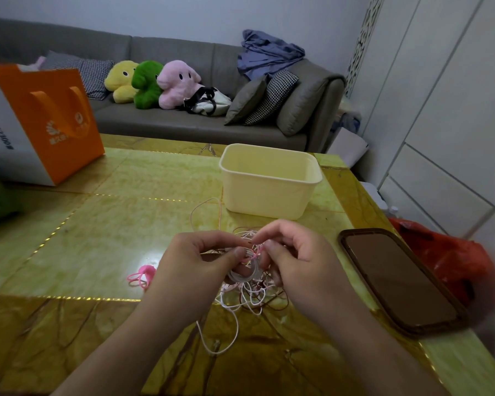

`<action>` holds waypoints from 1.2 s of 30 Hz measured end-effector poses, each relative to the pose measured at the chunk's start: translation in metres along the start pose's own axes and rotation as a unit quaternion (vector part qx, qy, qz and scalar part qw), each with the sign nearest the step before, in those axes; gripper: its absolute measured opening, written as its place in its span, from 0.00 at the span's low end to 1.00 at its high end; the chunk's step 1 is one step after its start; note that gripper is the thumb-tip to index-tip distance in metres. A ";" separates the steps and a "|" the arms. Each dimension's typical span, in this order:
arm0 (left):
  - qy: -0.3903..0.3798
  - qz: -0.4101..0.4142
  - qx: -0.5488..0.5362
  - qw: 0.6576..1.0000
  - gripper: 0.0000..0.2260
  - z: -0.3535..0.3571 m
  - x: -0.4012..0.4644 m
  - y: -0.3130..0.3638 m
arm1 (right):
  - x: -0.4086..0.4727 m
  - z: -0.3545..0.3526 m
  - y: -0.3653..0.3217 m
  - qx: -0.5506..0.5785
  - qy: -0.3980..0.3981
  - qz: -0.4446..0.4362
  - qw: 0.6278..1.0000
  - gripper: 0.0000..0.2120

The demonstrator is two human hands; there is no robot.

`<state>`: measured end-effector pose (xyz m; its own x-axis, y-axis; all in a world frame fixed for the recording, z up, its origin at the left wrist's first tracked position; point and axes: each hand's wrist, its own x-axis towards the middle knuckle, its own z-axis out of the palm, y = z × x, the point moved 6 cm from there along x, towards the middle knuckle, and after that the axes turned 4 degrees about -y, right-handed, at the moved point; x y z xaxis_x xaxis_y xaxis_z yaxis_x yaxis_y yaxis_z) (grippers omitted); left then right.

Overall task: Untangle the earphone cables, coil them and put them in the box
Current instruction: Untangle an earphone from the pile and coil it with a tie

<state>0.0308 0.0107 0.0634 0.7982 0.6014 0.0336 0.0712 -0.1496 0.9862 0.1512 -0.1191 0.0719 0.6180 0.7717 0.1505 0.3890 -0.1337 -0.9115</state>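
Earphone cables lie in one tangled heap of white, pink and dark strands on the yellow-green table, right in front of me and near its front edge, and I cannot tell how many separate cables are in the knot. My left hand has its fingers curled, thumb and forefinger pinching part of the tangle where a small coil of pale cable sits. My right hand is curled too, thumb and forefinger pinching at the same spot, where a bit of bright pink shows between the two hands. One thin pale strand loops away from the heap toward the box, a single cream plastic tub that stands open on the table just beyond my hands; its inside is only partly visible from here. A second pink tie lies on the table just left of my left wrist, apart from the heap. One phone in a brown case lies flat to the right of my right hand, near the table's right edge, with a red plastic bag beside it past that edge. One orange paper bag stands at the far left corner. Behind the table a grey sofa carries three plush toys: yellow, green and pink.
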 end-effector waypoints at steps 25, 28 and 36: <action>-0.040 0.037 -0.009 0.998 0.11 0.009 0.000 0.001 | 0.004 -0.004 0.006 0.087 -0.011 0.022 0.996 0.09; -0.030 0.043 0.002 0.999 0.12 0.008 0.000 0.001 | 0.004 -0.003 0.006 0.090 -0.008 0.018 0.996 0.07; -0.025 0.058 -0.046 0.997 0.05 0.010 -0.003 0.007 | 0.003 -0.005 0.003 0.075 0.009 -0.002 0.997 0.05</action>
<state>0.0351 0.0003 0.0682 0.8264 0.5449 0.1419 -0.0764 -0.1412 0.9870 0.1573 -0.1201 0.0716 0.6296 0.7601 0.1607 0.2861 -0.0345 -0.9576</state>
